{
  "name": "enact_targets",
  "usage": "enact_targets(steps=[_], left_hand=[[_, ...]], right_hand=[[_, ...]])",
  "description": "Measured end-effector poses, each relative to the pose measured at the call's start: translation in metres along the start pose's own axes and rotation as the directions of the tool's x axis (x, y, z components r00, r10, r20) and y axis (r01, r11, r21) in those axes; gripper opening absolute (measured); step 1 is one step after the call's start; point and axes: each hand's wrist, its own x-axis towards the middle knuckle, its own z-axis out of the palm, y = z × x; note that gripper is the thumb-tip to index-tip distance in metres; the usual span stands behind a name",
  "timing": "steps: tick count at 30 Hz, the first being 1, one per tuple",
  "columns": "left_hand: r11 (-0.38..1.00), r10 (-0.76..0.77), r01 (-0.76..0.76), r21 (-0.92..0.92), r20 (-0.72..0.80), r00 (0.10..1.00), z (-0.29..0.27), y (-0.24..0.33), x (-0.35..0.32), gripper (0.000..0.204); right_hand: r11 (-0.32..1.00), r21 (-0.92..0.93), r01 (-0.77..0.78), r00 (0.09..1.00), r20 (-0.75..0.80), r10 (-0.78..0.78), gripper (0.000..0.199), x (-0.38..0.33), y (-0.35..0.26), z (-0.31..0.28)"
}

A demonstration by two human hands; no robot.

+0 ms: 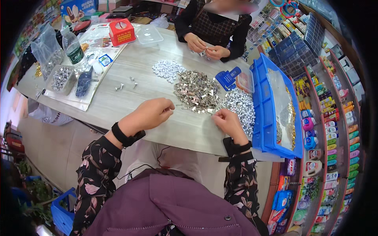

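On the desk [193,129], metal pieces [197,92] at twelve o'clock could be mixed with silvery bits [240,108] by careless sweeps — left fingers [166,105] and right fingers [221,114] curled, grip indiscernible.

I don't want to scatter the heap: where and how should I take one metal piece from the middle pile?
Probably pinch one across its narrow sides, from above, at the near edge of the metal pile, close to the right hand. The pieces look small and oblong, and spread thinner there than mid-heap.
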Motion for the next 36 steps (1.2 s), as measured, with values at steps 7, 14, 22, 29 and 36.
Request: enact_targets(steps=[7,14,22,29,36], left_hand=[[0.988,-0.082,0.105,0.114,-0.19,0.978,-0.011,-0.035,0.037,0.016],[0.914,-0.118,0.219,0.342,-0.293,0.949,-0.001,-0.05,0.067,0.017],[0.756,0.183,0.102,0.647,-0.357,0.916,0.008,-0.078,0.117,0.029],[0.724,0.148,0.095,0.683,-0.288,0.946,0.009,-0.09,0.137,0.037],[0.808,0.005,0.138,0.573,-0.24,0.971,0.008,-0.092,0.121,0.028]], right_hand=[[0.428,0.902,0.056,0.987,0.013,-0.158,0.008,-0.003,-0.051,0.009],[0.248,0.965,-0.087,0.965,0.144,-0.219,0.008,0.007,-0.021,0.035],[0.276,0.956,-0.103,0.961,0.167,-0.221,0.013,0.007,-0.011,0.04],[0.29,0.951,-0.105,0.961,0.172,-0.216,0.015,0.002,-0.011,0.044],[0.264,0.957,-0.124,0.964,0.179,-0.194,0.015,0.002,-0.014,0.045]])
